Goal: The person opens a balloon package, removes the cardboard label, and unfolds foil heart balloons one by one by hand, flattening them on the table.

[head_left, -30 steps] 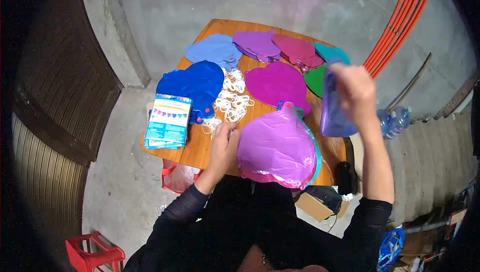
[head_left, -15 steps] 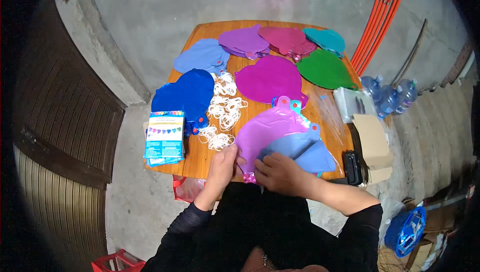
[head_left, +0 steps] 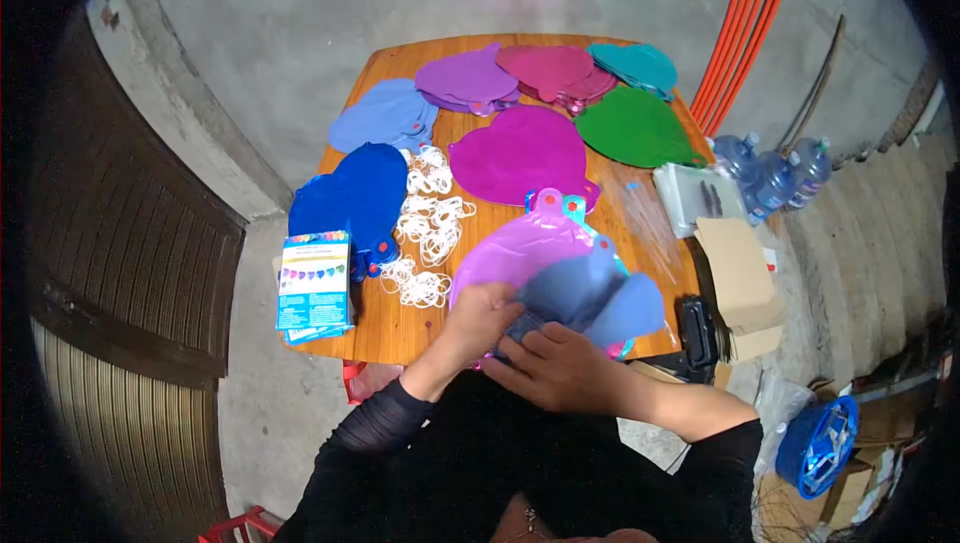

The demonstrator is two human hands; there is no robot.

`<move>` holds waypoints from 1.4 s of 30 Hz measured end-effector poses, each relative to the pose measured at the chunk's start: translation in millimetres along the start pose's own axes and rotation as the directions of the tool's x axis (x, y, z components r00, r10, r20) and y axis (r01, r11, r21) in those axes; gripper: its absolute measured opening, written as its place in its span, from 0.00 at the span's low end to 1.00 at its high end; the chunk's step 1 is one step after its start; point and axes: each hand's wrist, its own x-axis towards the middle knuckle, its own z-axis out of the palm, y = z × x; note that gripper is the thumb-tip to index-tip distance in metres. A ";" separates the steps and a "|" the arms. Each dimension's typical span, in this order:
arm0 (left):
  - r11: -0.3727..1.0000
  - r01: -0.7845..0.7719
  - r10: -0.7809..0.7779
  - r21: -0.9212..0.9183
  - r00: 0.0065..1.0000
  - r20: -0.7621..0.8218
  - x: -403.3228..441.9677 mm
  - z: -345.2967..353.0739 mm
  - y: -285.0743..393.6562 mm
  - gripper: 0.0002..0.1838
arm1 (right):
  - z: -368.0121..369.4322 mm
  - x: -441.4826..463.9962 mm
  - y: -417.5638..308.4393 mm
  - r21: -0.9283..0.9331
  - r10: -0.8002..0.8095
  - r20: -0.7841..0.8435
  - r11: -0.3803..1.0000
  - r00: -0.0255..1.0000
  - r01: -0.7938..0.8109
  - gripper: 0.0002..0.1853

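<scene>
A light blue foil sheet [head_left: 570, 288] lies partly folded over the light purple foil balloon [head_left: 500, 243] at the table's front edge. My left hand [head_left: 482, 321] pinches the blue sheet's left end. Beside it, my right hand [head_left: 560, 368] has its fingers curled against the sheet's lower edge; what is under them is hidden. Beyond the pile is a flat magenta heart balloon [head_left: 520, 155]. Bundles of white string [head_left: 430, 228] lie left of the pile, next to dark blue balloons [head_left: 350, 198] and printed packets [head_left: 314, 283].
Light blue [head_left: 385, 115], purple [head_left: 465, 81], crimson [head_left: 550, 73], teal [head_left: 635, 65] and green [head_left: 640, 128] foil stacks line the table's back. Clear bags [head_left: 697, 198] and a black case [head_left: 697, 328] lie right, near water bottles [head_left: 775, 183] and a blue basket [head_left: 815, 448].
The light blue sheet, raised at the right a second ago, now lies over the purple balloon. My right hand came down with it, and my left hand moved right onto its end.
</scene>
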 end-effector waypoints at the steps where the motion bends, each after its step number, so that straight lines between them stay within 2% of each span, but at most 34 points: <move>1: 0.996 -0.066 0.069 0.054 0.997 -0.047 2.9 -2.3 -5.7 0.06 | -4.5 -1.8 -0.4 0.013 0.032 0.005 0.999 0.999 -0.032 0.21; 4: 0.983 0.149 -0.157 -0.104 0.984 -0.083 1.9 -16.3 -1.3 0.05 | 5.7 -14.2 -4.8 0.111 0.177 -0.041 0.979 0.983 -0.171 0.25; 5: 0.976 0.096 -0.116 -0.194 0.989 -0.095 4.6 -15.7 -11.9 0.05 | 7.3 -18.5 -7.4 0.179 0.218 0.031 0.959 0.975 -0.220 0.25; 7: 0.992 0.104 -0.112 -0.075 0.986 -0.126 5.8 -22.1 -22.0 0.04 | 9.0 -27.1 -12.8 0.305 0.289 0.184 0.892 0.940 -0.334 0.23; 9: 0.994 0.097 -0.088 0.057 0.984 -0.154 7.2 -29.2 -30.4 0.04 | 7.8 -34.3 -12.6 0.283 0.355 0.207 0.870 0.912 -0.403 0.20; 10: 0.993 0.101 -0.088 0.067 0.982 -0.169 6.9 -29.2 -31.4 0.03 | 6.9 -38.4 -11.9 0.271 0.387 0.218 0.858 0.896 -0.436 0.18; 13: 0.987 0.094 -0.065 0.129 0.974 -0.218 7.4 -29.5 -29.7 0.03 | 2.5 -53.1 -5.2 0.282 0.585 -0.017 0.781 0.811 -0.557 0.10; 16: 0.957 0.042 0.050 0.287 0.951 -0.306 10.0 -29.0 -35.3 0.05 | -4.6 -60.5 -2.5 0.317 0.794 -0.159 0.603 0.586 -0.732 0.05; 18: 0.902 0.003 0.184 0.432 0.902 -0.391 7.1 -25.2 -30.1 0.08 | -5.6 -67.4 -3.4 0.270 0.896 -0.165 0.444 0.413 -0.854 0.06; 19: 0.853 0.029 0.220 0.521 0.885 -0.410 1.8 -22.6 -18.2 0.12 | -5.5 -70.8 -4.2 0.246 0.931 -0.174 0.358 0.322 -0.901 0.07; 22: 0.640 -0.122 0.551 0.758 0.761 -0.343 -11.4 -22.4 -11.1 0.14 | -3.3 -78.9 -8.5 0.206 0.978 -0.161 0.161 0.129 -0.965 0.10; 23: 0.670 -0.135 0.517 0.730 0.791 -0.328 -18.6 -23.7 -14.7 0.17 | -1.5 -83.8 -8.6 0.161 0.978 -0.156 0.164 0.139 -0.973 0.14; 26: 0.686 -0.083 0.426 0.723 0.851 -0.307 -39.1 -23.9 -16.8 0.23 | 0.8 -85.6 -7.5 0.079 0.980 -0.171 0.117 0.103 -0.990 0.18; 29: 0.680 -0.054 0.359 0.731 0.894 -0.268 -48.3 -22.6 -32.6 0.31 | 3.8 -75.7 -0.8 -0.033 0.965 -0.213 0.147 0.150 -0.989 0.18; 32: 0.693 -0.066 0.361 0.718 0.894 -0.266 -48.2 -16.1 -39.2 0.36 | 14.3 -67.1 11.7 -0.077 0.963 -0.193 0.175 0.187 -0.981 0.22; 35: 0.694 -0.085 0.338 0.715 0.915 -0.219 -47.8 -13.3 -39.6 0.38 | 21.9 -56.1 24.5 -0.084 0.964 -0.180 0.182 0.195 -0.980 0.24; 38: 0.655 -0.066 0.331 0.753 0.920 -0.208 -47.0 -12.2 -41.4 0.39 | 25.7 -52.4 40.7 -0.066 0.978 -0.136 0.153 0.161 -0.986 0.23; 42: 0.670 -0.010 0.271 0.742 0.934 -0.232 -44.9 -10.4 -42.5 0.36 | 28.2 -47.3 56.4 -0.102 0.997 -0.040 0.059 0.063 -0.993 0.20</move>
